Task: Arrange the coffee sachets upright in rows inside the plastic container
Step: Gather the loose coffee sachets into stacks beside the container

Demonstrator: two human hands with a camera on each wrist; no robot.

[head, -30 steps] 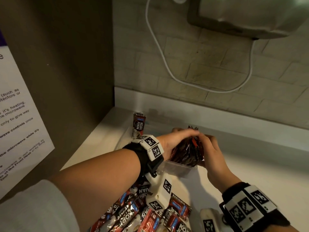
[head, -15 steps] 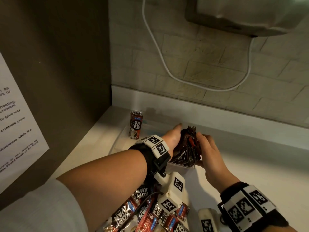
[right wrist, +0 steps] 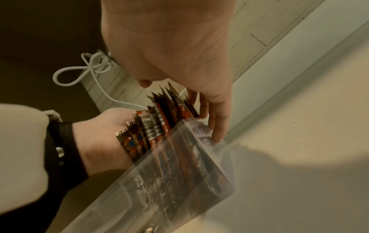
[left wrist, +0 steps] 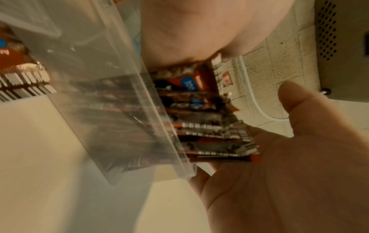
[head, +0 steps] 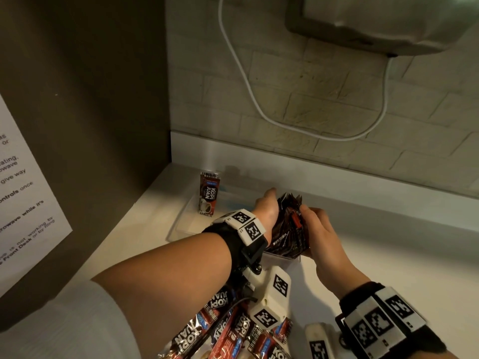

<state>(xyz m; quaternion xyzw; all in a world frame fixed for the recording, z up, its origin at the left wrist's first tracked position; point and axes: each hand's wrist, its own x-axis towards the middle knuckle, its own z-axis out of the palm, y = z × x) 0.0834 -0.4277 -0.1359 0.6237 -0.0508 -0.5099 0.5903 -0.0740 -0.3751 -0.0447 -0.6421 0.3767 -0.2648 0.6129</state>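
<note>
Lying loose at the bottom edge of the head view, a heap of unsorted sachets (head: pixel 228 330) waits under the left forearm. Just above them, mid-frame, the clear plastic container (head: pixel 282 260) sits on the white counter (head: pixel 388 255) with a fanned bundle of sachets (head: pixel 287 229) standing on end in its near corner.

The step in hand looks like squaring that bundle into a row. The left hand (head: pixel 267 211) lies flat against the bundle's left face, fingers straight and together; the right hand (head: pixel 318 229) cups the opposite face, its fingers (right wrist: pixel 215 119) extended and close together, tips reaching down to the container wall (the thumb's contact I cannot tell). Neither pinches; they press the stack between them.

Next, I judge, the tops need closing up so the fan stands vertical before either palm lets go.

Further up-frame, left of centre, a single sachet (head: pixel 208 194) stands upright at the container's far end, beneath the brick wall (head: pixel 311 104).
</note>
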